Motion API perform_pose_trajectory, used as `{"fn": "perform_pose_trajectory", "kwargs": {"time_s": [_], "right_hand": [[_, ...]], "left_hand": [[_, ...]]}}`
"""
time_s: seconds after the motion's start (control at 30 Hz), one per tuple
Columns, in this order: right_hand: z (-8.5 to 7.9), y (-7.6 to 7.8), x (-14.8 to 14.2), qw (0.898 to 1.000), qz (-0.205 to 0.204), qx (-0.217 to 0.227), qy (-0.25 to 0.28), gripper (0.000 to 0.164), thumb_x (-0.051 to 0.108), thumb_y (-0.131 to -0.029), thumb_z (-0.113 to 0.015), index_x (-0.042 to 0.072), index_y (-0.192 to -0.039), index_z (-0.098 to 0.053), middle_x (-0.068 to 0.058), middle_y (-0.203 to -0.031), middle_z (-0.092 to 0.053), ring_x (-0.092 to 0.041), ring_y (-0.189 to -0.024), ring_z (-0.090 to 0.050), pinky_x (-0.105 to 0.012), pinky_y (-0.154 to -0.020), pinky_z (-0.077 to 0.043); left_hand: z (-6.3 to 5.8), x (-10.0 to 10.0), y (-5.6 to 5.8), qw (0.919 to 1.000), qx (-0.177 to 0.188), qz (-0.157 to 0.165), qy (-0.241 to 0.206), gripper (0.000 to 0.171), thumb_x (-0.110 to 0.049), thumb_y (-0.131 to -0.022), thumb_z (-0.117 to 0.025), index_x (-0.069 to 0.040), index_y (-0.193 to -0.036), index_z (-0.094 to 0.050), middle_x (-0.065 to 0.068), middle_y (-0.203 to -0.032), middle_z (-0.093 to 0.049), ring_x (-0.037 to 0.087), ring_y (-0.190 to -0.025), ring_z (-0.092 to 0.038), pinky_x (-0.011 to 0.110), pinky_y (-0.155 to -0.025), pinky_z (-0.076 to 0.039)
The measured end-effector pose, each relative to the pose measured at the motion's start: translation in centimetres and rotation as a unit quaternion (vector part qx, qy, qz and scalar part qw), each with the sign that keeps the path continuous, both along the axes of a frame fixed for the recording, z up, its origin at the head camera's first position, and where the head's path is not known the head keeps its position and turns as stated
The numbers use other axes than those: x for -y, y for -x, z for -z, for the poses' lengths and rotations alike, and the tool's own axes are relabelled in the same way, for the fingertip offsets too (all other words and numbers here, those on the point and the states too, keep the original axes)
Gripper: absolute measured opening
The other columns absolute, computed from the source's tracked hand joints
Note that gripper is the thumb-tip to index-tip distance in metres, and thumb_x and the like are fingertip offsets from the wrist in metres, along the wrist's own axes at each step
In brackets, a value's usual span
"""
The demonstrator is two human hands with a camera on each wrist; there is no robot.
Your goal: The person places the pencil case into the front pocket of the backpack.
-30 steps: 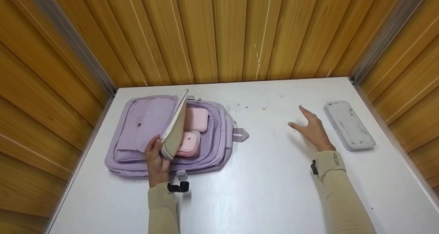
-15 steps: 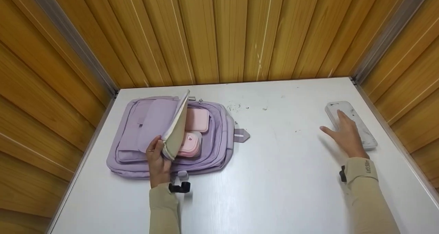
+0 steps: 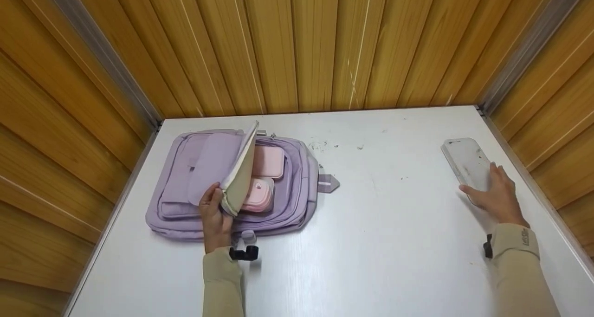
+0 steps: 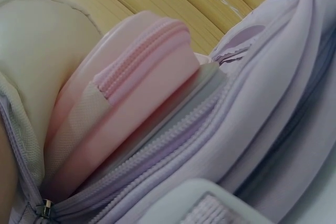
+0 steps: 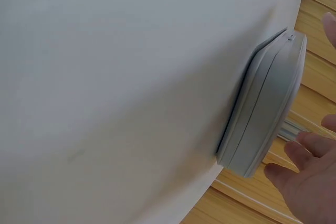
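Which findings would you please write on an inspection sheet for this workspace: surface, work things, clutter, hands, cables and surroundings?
Surface: white table, marked with small dark specks.
Work things: purple bag lies open, with a pink case and a pink box inside; grey case lies at the right, its top scuffed.
Clutter: nothing seen beyond the specks.
Left hand: holds the raised flap by its edge.
Right hand: at the grey case's near end, fingers spread; contact not certain.
Cables: nothing seen.
Surroundings: wood-look panels, metal corner strips.
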State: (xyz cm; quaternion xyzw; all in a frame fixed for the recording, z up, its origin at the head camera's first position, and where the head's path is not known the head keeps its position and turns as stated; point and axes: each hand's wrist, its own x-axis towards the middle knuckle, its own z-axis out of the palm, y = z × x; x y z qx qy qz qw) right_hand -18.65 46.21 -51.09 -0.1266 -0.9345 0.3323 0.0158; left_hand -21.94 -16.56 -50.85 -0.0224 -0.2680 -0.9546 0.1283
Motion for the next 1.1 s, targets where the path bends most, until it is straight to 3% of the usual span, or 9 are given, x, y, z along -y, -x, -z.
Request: {"fn": "perform_pose_trajectory", "kwargs": {"time_s": [0.17,0.4,0.57,0.83,1.1], "right_hand": [[0.2,-0.9,-0.5,1.0,0.0,0.017,0.005,0.113,0.049,-0.086,-0.066,0.001,-0.149,0.013,-0.035,-0.151,0.018,-0.063,-0.135,0.007,-0.079,-0.101,-0.01],[1.0,-1.3,-1.3,0.999,0.003,0.041,0.003,0.118,0.052,-0.084,-0.068,-0.004,-0.147,0.015,-0.041,-0.147,0.018,-0.068,-0.131,0.001,-0.08,-0.098,-0.016],[1.2,-1.5,-1.5,0.998,0.015,0.064,0.011,0.122,0.055,-0.082,-0.068,-0.001,-0.146,0.019,-0.039,-0.147,0.022,-0.067,-0.13,-0.003,-0.078,-0.097,-0.018],[1.3,-1.5,-1.7,0.998,0.007,0.062,0.006,0.124,0.058,-0.082,-0.067,-0.004,-0.145,0.02,-0.047,-0.145,-0.004,-0.056,-0.118,-0.029,-0.066,-0.091,-0.032],[1.3,-1.3,-1.4,0.997,-0.034,0.062,0.009,0.117,0.054,-0.082,-0.069,-0.002,-0.149,0.01,-0.046,-0.143,-0.013,-0.052,-0.117,-0.032,-0.063,-0.091,-0.032]], "left_hand": [[0.1,0.1,0.1,0.9999,-0.011,0.006,0.0,0.012,-0.004,-0.077,-0.076,-0.006,-0.088,-0.075,0.004,-0.086,-0.066,0.015,-0.079,-0.066,0.025,-0.072,-0.057],[0.1,-0.1,0.0,0.9998,0.016,-0.007,0.012,0.014,-0.005,-0.074,-0.078,-0.007,-0.087,-0.074,0.005,-0.088,-0.062,0.015,-0.08,-0.062,0.024,-0.072,-0.054],[0.2,-0.1,0.0,0.9998,0.012,-0.006,0.012,0.014,-0.006,-0.075,-0.078,-0.007,-0.087,-0.074,0.004,-0.088,-0.063,0.015,-0.081,-0.063,0.025,-0.072,-0.054],[0.4,-0.1,0.1,0.9999,-0.001,-0.007,0.01,0.014,-0.006,-0.074,-0.078,-0.008,-0.088,-0.075,0.004,-0.088,-0.064,0.014,-0.081,-0.063,0.024,-0.073,-0.054],[0.3,-0.1,0.1,1.0,-0.003,-0.001,-0.001,0.014,-0.004,-0.074,-0.078,-0.006,-0.088,-0.074,0.005,-0.088,-0.064,0.015,-0.081,-0.062,0.025,-0.072,-0.054]]}}
